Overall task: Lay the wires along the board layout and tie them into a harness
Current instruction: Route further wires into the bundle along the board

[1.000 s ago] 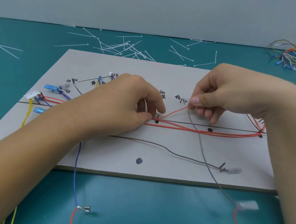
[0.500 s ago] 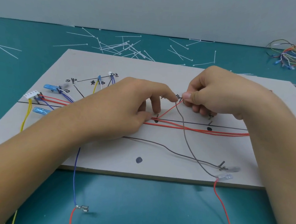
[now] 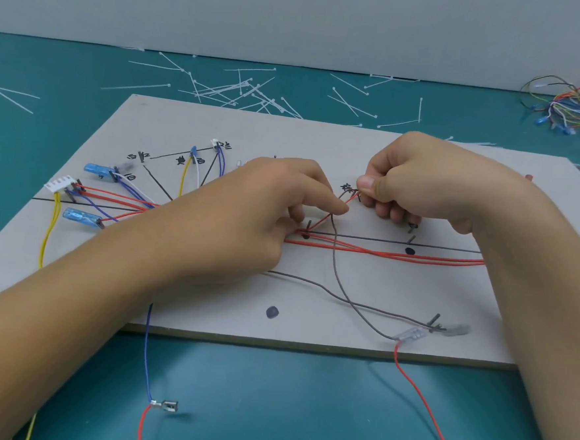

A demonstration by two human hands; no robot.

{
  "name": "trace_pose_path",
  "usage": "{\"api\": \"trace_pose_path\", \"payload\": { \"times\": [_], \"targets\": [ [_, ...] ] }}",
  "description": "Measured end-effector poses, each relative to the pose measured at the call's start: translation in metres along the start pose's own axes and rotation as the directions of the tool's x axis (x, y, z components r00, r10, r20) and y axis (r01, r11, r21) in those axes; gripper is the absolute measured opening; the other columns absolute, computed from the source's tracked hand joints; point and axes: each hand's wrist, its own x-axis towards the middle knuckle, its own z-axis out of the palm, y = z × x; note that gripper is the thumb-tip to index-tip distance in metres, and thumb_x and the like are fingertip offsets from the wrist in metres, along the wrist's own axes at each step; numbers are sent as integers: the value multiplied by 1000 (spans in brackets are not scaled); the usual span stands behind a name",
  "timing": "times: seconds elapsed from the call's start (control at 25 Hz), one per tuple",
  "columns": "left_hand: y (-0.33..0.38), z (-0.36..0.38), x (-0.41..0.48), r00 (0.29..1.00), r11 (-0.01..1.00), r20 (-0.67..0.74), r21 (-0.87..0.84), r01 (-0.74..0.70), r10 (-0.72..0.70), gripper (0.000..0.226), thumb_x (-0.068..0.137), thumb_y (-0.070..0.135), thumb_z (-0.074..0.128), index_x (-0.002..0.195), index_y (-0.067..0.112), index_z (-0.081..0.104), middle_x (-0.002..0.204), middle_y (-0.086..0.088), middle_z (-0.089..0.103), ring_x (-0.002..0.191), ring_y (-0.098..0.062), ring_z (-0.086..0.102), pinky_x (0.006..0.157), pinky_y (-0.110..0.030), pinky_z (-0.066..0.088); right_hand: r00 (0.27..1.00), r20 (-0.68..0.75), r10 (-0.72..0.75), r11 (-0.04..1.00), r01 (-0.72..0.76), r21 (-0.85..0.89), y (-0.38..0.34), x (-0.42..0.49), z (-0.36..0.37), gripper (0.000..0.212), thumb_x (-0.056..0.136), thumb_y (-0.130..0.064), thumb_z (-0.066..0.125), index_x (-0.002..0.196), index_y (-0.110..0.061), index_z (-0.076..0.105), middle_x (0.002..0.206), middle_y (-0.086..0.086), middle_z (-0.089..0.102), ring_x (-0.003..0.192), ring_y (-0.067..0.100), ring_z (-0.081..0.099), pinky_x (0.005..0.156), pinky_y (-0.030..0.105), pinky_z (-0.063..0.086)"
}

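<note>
Nearest, a blue wire [image 3: 147,354] is hanging off the board [image 3: 322,136], its upper run hiding under the left forearm. The grey wire [image 3: 334,271] is climbing from a clear terminal [image 3: 409,334] to the right hand [image 3: 421,181], whose thumb and forefinger are pinching it. The left hand [image 3: 247,217] is covering the red wires [image 3: 399,256], its curled fingers gripping them beside a peg [image 3: 308,225]. Cable ties [image 3: 242,89] are lying beyond.

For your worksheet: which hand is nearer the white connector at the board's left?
Left. The left hand sits right of the white connector; the right hand is much farther right.
</note>
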Motion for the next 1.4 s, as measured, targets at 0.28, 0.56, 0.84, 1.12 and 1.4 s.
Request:
{"api": "trace_pose_path", "payload": {
  "times": [0.28,0.56,0.84,1.12,1.4],
  "targets": [
    [1,1,-1,996,982,-44,-177,64,-73,59,80,7,46,128,31,70,118,21,59,97,0,63,68,-7,41,1000,-22,17,1000,-17,4,0,2,2,39,102,-26,57,69,-12,71,50,-4,61,39,7,49,41,21,42],
    [5,6,-1,982,967,-120,-225,118,-148,18,88,40,77,105,34,77,95,23,72,81,2,68,64,-8,46,997,-55,53,999,-52,18,-3,4,7,36,99,-21,56,66,-11,68,46,-3,58,37,11,46,36,18,37],
    [12,9,2,959,968,-231,-228,109,-163,17,82,12,77,87,28,79,75,13,73,68,-5,67,61,-9,47,998,-44,54,998,-53,23,-4,5,6,35,97,-17,54,66,-9,66,44,-2,55,37,13,46,35,17,37],
    [12,2,2,893,923,-308,-306,235,-329,20,89,13,69,82,31,76,62,27,65,53,-2,61,54,-13,43,997,-54,57,998,-57,3,-3,10,7,32,95,-20,56,66,-11,67,45,-1,58,39,18,51,39,19,40],
    [10,-22,-8,902,909,-306,-375,180,-305,17,88,9,75,81,24,77,61,19,69,38,-4,56,43,-9,40,998,-62,14,987,-3,161,7,11,4,24,94,-24,73,78,-8,68,51,3,66,42,18,58,44,29,53]
  ]
}}
